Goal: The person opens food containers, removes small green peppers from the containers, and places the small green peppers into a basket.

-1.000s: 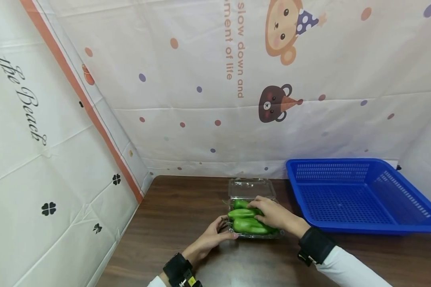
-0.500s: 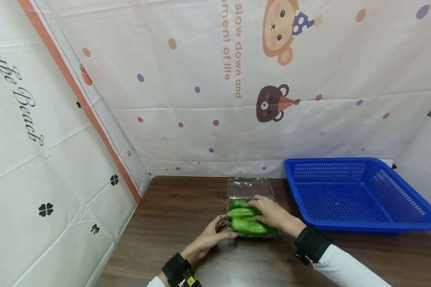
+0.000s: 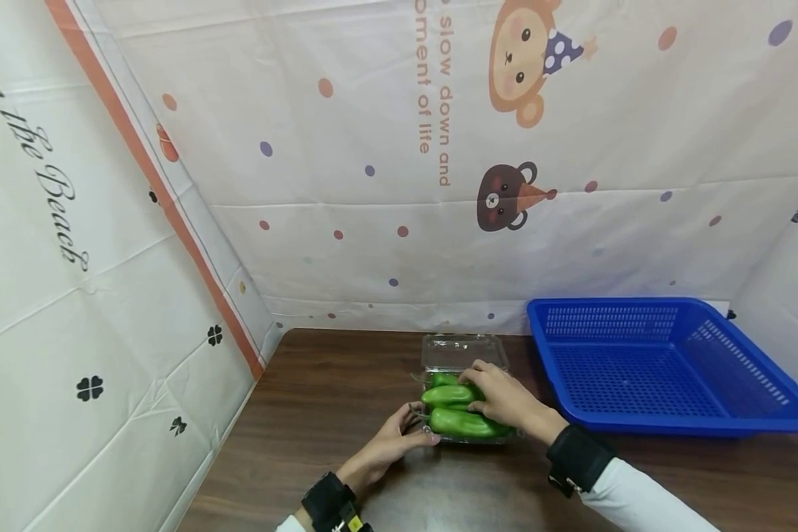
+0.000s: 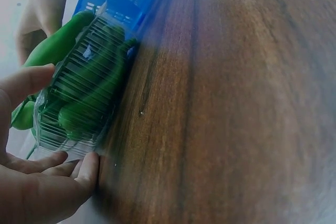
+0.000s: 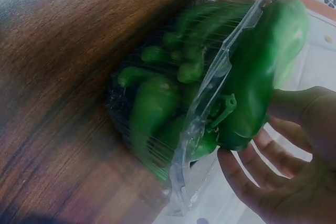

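A clear plastic clamshell box (image 5: pixel 181 182), filled with long green peppers (image 3: pixel 465 423), sits on the table with its lid (image 3: pixel 465 352) folded back toward the wall. Several peppers also show through the ribbed side in both wrist views. My left hand (image 3: pixel 394 441) holds the left end of the box, thumb at the near corner and fingers around the far side. From the right, my right hand (image 3: pixel 505 397) reaches over the box. Its thumb and fingers grip a green pepper (image 3: pixel 447 395) in the middle of the pile; that pepper's right end is hidden by the hand.
To the right of the box stands a blue perforated plastic basket (image 3: pixel 645 377). The brown wooden table (image 3: pixel 306 414) meets a printed cloth wall (image 3: pixel 346 258) at the back, and another cloth rises on the left.
Both hands stay at the box in nearly the same place. The peppers under the right hand shift very slightly; the head view moves a little.
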{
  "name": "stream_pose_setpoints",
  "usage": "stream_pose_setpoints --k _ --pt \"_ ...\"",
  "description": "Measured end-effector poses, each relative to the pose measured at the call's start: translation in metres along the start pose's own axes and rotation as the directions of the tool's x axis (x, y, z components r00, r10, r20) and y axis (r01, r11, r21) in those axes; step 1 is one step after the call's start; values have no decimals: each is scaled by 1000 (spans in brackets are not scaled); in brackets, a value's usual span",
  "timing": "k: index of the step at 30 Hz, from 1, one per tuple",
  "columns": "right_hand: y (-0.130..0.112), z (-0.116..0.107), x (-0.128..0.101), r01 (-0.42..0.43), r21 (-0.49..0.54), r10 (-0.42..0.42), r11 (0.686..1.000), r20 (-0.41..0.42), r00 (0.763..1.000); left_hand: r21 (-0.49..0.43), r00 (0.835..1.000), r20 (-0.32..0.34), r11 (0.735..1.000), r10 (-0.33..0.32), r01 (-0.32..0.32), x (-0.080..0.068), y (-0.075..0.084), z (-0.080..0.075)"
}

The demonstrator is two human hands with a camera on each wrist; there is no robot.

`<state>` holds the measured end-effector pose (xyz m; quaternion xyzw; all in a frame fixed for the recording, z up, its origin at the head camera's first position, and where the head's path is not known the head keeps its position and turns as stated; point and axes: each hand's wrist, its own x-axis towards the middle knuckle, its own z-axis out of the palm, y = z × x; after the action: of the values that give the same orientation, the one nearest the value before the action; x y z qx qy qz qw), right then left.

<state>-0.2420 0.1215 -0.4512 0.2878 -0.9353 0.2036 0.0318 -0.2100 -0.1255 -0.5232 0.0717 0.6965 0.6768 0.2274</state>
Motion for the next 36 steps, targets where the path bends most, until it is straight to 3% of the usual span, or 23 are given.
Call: stream_pose_setpoints --k 8,14,20,26,36 --pt "-4 4 -4 -23 15 24 1000 -61 998 5 1000 -3 1000 2 -2 -4 -2 2" --pt "-8 -1 -4 -2 7 3 1000 -174 985 14 1000 -4 1000 -11 12 -6 -4 2" --pt "-12 -10 -1 -14 10 16 1000 -290 957 45 1000 -11 999 -2 3 -5 -2 3" --pt "-10 -23 -2 -41 51 59 998 -435 898 47 1000 10 999 -2 2 -1 0 5" --pt "-5 -65 2 -57 75 87 996 -494 865 52 1000 -2 998 20 -20 -1 1 3"
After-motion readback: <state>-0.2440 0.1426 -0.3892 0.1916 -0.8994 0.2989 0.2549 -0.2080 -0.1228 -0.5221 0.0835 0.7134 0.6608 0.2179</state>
